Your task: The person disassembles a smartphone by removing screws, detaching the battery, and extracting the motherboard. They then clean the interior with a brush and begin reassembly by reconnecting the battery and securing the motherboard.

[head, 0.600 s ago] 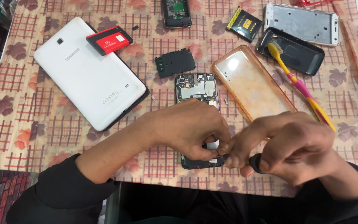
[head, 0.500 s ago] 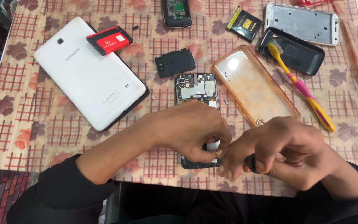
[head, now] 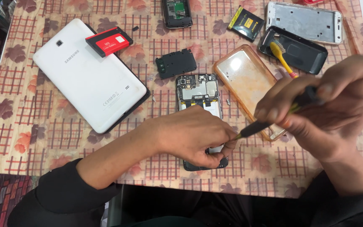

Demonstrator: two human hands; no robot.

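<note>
Clamped in the right hand [head: 328, 105], a screwdriver [head: 269, 120] points at the opened phone [head: 198, 94] lying on the checked tablecloth [head: 43, 138]. Left hand [head: 194, 134] pins the phone's lower end. Judged mid-disassembly; the tip needs careful seating next.

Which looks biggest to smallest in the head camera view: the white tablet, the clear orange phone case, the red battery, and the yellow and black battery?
1. White tablet
2. Clear orange phone case, partly hidden by the right hand, which grips a screwdriver
3. Red battery
4. Yellow and black battery

All four lie flat on the table, so nearness hardly skews this.
</note>
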